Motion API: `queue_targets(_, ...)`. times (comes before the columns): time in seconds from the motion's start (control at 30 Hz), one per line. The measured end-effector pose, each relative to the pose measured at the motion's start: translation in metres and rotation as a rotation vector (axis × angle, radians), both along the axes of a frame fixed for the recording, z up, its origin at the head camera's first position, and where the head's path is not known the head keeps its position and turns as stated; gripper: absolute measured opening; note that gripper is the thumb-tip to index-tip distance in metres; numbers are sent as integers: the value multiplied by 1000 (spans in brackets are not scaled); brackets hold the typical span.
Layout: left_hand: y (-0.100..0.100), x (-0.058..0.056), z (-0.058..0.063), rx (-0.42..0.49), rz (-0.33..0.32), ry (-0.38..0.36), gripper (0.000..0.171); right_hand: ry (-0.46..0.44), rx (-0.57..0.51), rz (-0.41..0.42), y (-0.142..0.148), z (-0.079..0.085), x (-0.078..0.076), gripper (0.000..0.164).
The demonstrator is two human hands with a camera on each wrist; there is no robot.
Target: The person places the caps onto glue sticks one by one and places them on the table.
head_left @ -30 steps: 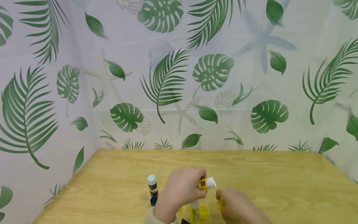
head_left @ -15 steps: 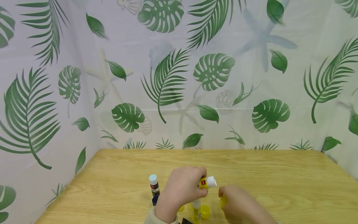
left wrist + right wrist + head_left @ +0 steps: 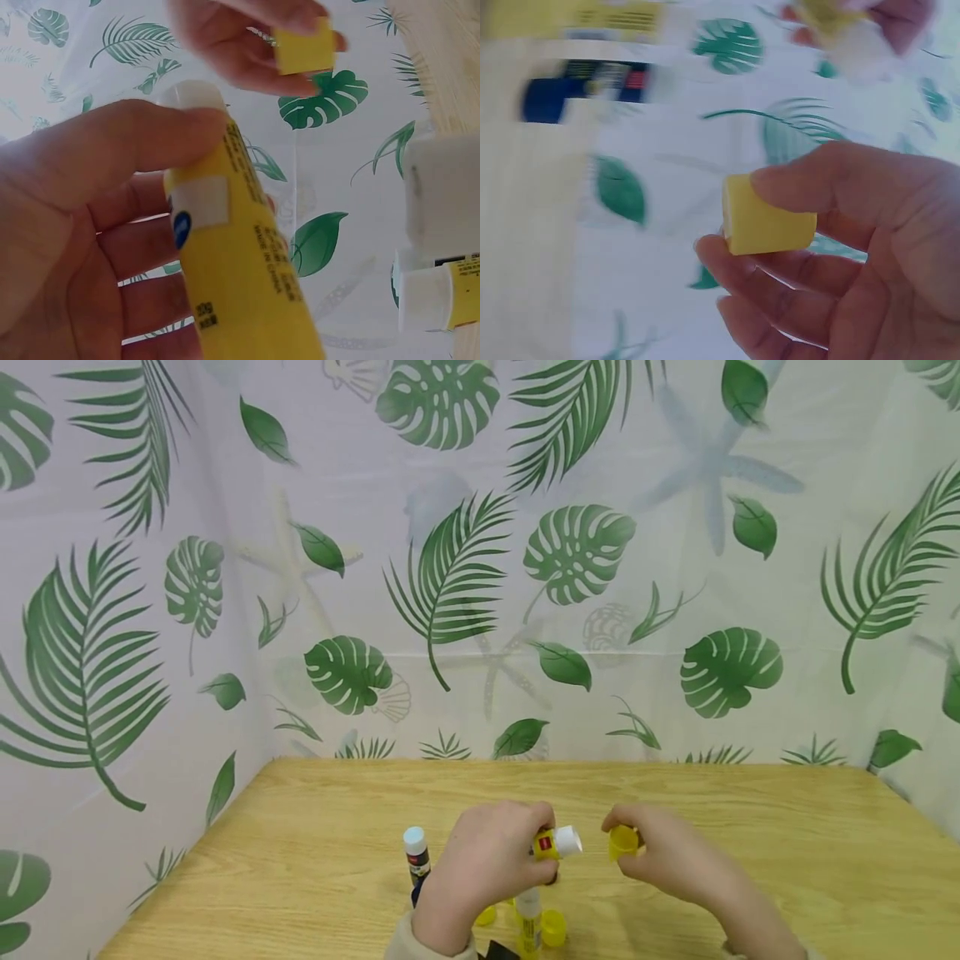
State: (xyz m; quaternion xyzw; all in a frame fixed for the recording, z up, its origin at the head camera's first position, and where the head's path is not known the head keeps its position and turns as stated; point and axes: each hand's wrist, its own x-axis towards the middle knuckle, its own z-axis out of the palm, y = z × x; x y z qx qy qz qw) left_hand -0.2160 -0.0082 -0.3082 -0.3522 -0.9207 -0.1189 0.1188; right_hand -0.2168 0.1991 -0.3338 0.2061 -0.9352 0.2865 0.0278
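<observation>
My left hand (image 3: 491, 864) grips a yellow glue stick (image 3: 236, 247) above the table, its white end (image 3: 567, 841) uncovered and pointing right in the head view. To the right of it, my right hand (image 3: 675, 856) pinches a yellow cap (image 3: 769, 217) between thumb and fingers, raised off the table. A gap separates the cap from the glue stick's white end. Below my left hand stands another yellow glue stick (image 3: 529, 927) with its white top bare. Beside that one, a second yellow cap (image 3: 553, 928) sits on the wooden table (image 3: 750, 860).
A dark blue glue stick (image 3: 417, 856) with a white top stands left of my left hand, a dark blue cap partly hidden near its base. Another bit of yellow (image 3: 486, 916) shows beside my left wrist. A leaf-patterned curtain (image 3: 480, 568) hangs behind the table.
My right hand has lifted the yellow cap from the table, moving it up and slightly right, level with the glue stick. The left hand stays nearly still, gripping the glue stick.
</observation>
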Motion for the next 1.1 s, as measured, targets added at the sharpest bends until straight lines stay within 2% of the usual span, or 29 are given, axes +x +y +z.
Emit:
queue_targets(0.2, -2, 0, 2, 29, -19, 16, 16, 103, -43, -32, 1, 22, 13, 34)
queue_targets(0.47, -7, -4, 3, 114, -34, 53, 17, 237, -84, -76, -4, 33, 23, 31)
queue_targets(0.67, -9, -7, 1, 171, -46, 61, 16, 261, -88, -61, -9, 31, 21, 31)
queue_targets(0.83, -11, -10, -6, 252, -125, 64, 17, 281, -42, -32, -12, 24, 20, 29)
queue_targets(1.1, -23, -10, -23, 465, -245, -50, 20, 357, -91, 34, -13, 13, 25, 28)
